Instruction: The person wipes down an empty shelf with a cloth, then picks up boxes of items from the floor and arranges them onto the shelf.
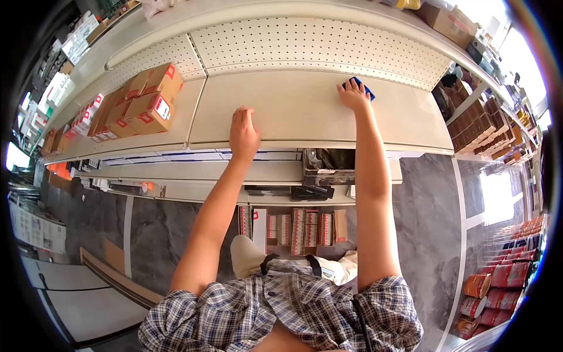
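Note:
My right hand (355,97) lies over a small dark-blue object (369,92) on the cream metal shelf (287,108), toward its right side. The fingers cover most of this object, so its kind is unclear; it looks like a folded cloth or a pad. My left hand (245,132) rests near the front edge of the same shelf, left of the middle. Its fingers are curled and pressed together, and nothing shows in them.
Brown cartons (143,105) are stacked on the shelf section to the left. A perforated back panel (316,44) rises behind the shelf. Below stand a bin (328,175) and several red-and-white boxes (298,232). Red packages (501,287) sit at the right.

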Tool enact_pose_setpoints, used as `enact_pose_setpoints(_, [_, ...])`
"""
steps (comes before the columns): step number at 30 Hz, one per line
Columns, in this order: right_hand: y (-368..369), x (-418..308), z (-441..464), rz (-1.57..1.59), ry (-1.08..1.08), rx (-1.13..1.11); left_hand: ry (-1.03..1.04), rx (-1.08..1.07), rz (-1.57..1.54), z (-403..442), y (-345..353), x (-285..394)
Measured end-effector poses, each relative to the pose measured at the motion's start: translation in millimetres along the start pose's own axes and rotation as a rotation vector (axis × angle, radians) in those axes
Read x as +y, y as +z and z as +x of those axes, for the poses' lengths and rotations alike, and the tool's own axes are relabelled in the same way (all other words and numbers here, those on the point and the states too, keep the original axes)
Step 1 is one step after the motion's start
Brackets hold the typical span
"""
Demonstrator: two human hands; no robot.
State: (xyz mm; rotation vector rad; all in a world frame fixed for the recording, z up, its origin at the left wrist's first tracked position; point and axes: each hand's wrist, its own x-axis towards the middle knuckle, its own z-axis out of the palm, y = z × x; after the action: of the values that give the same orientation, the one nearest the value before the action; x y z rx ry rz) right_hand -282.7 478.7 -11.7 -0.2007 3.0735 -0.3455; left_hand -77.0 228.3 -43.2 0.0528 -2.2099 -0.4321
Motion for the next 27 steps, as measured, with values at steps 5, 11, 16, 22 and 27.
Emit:
enact_pose_setpoints(5, [36.5,-114.0,-5.2,-0.013,-0.492,-0.091,-0.045,0.024,0.023,-0.9,2.4,1.7])
enact_pose_setpoints(11, [23.1,-98.3,20.9,-0.063,-0.374,0.035,-0.013,-0.006,-0.032,2.1,-4.8,-6.2])
enact_pose_setpoints(16, [-8.8,56.2,34.2,-0.046,0.054,0.083,-0.005,0.015,0.009,-1.4,1.9,-3.9])
enact_pose_setpoints(22, [12.1,17.1,27.4,-0.015,-0.213,0.067,-0.008,0.034,0.013,-0.6,4.9,-2.3])
enact_pose_setpoints(27, [29.5,-98.6,-95.6,-0.011,-0.691,0.055,0.032,0.067,-0.028,-0.3,0.9,-13.0])
